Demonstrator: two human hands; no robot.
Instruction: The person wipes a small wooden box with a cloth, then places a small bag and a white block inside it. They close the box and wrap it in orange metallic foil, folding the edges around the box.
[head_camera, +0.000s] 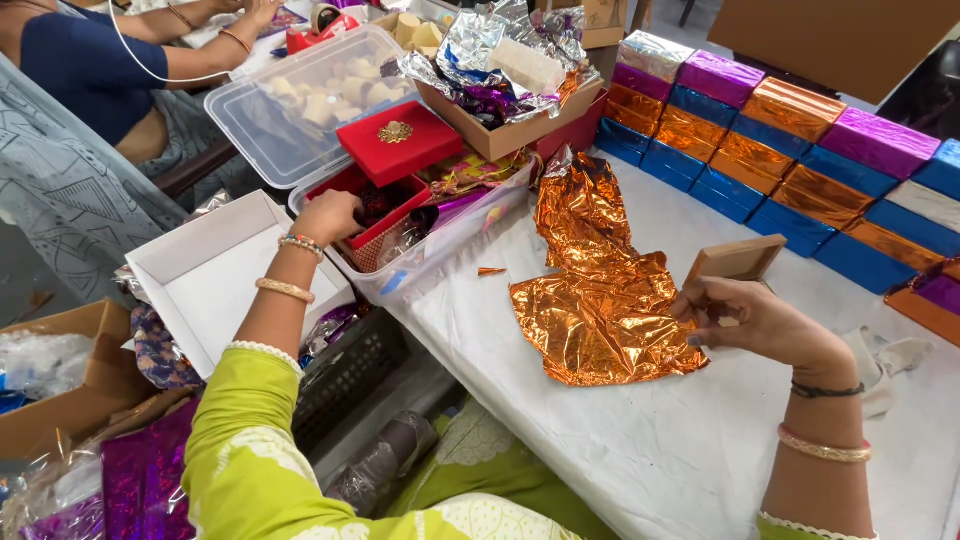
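I saw the left hand (328, 216) reaching into a clear plastic bin (440, 250) at the table's left edge, fingers curled down onto an open red box (375, 215) of dark contents; whether they pinched anything, I could not tell. A red lid with a gold ornament (398, 140) lay tilted just behind it. The right hand (755, 322) held a small plain brown box (735, 262) upright, fingers closed round its lower edge. Just beside it, a crumpled sheet of orange foil (600, 285) lay on the white tablecloth (660, 440). At the far right, foil-wrapped boxes (790, 150) stood stacked in rows: orange, blue, purple, silver. An empty white box lid (215, 270) sat left of the bin. Another person's arm (200, 55) rested near a second clear tub (300, 100).
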